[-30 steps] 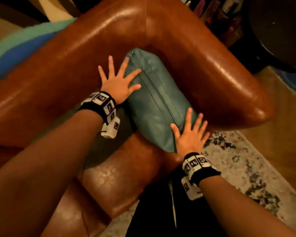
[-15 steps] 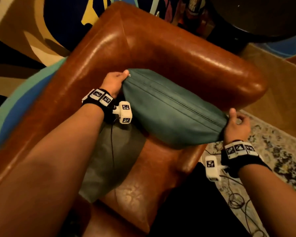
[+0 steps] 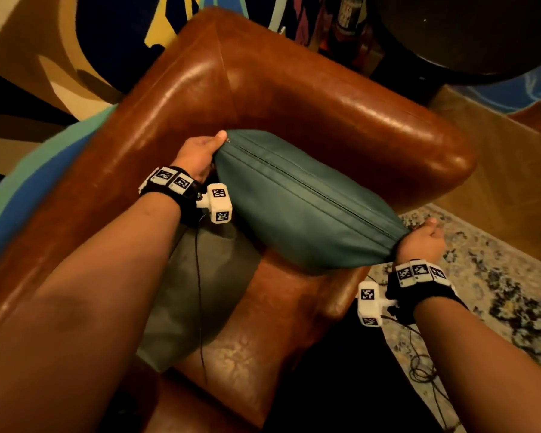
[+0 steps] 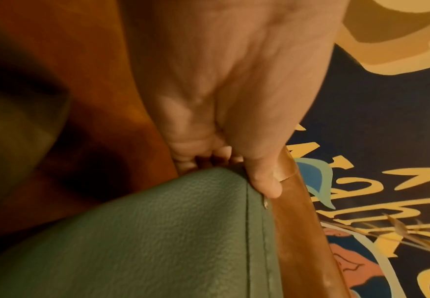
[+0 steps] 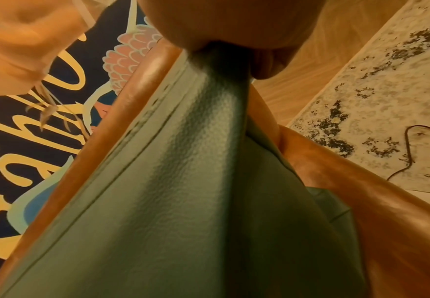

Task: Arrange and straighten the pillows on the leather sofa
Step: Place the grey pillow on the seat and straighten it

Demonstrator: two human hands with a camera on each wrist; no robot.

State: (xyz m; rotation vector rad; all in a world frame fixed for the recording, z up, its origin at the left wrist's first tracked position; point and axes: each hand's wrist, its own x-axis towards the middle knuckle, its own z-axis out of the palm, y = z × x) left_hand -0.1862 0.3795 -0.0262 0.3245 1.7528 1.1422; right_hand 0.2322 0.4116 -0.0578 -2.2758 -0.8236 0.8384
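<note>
A teal leather pillow (image 3: 297, 204) with a zipper seam along its top is stretched between both hands above the seat of the brown leather sofa (image 3: 310, 98). My left hand (image 3: 200, 153) grips its far-left corner, thumb on top (image 4: 265, 181) by the zipper end. My right hand (image 3: 422, 239) grips the bunched right corner (image 5: 221, 66) beyond the armrest's front edge. A second, grey-green pillow (image 3: 197, 295) lies flat on the seat under my left forearm.
The sofa's curved back and right armrest (image 3: 419, 145) enclose the corner behind the pillow. A patterned rug (image 3: 497, 276) with a dark cable (image 3: 419, 364) covers the floor at right. A dark round table (image 3: 469, 35) stands beyond the armrest. A painted wall (image 3: 59, 42) rises behind.
A second ago both hands lay flat and spread on the pillow. They have since moved to its two ends and gripped the corners, and the pillow is now turned crosswise and raised.
</note>
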